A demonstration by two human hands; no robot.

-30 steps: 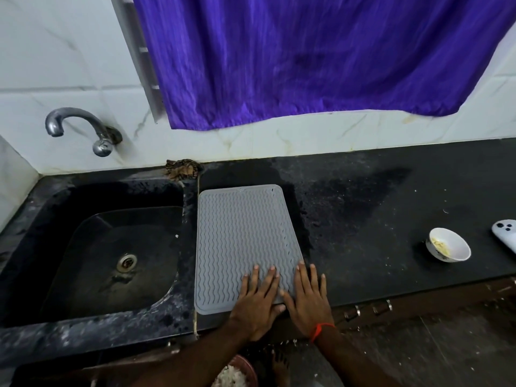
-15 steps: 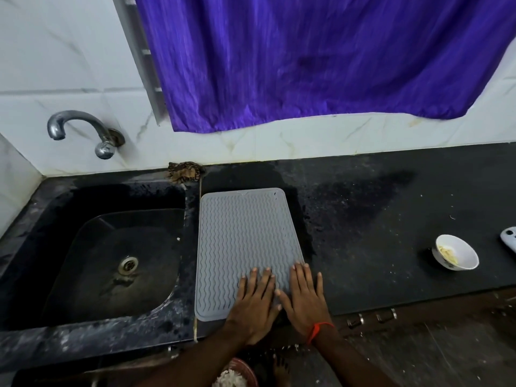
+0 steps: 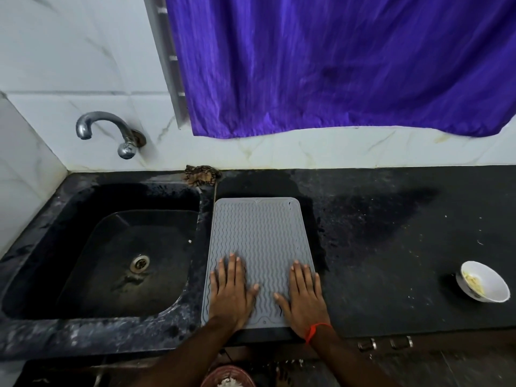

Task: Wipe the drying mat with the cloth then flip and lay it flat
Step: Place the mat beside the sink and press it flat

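A grey silicone drying mat (image 3: 259, 236) with wavy ridges lies flat on the black counter, just right of the sink. My left hand (image 3: 230, 291) rests palm down on its near left part, fingers spread. My right hand (image 3: 304, 296), with a red thread at the wrist, presses flat on the near right part, its little finger at the mat's right edge. Neither hand holds anything. A brown crumpled cloth (image 3: 201, 174) sits at the back wall, beyond the mat's far left corner.
A black sink (image 3: 111, 261) with a steel drain lies to the left, a steel tap (image 3: 111, 129) above it. A white bowl (image 3: 484, 280) stands at the far right of the black counter (image 3: 391, 247). A purple curtain (image 3: 335, 65) hangs over the back wall.
My hands were side by side at the mat's near right corner; they have spread apart, the left sliding left, and both now lie flat on the mat.
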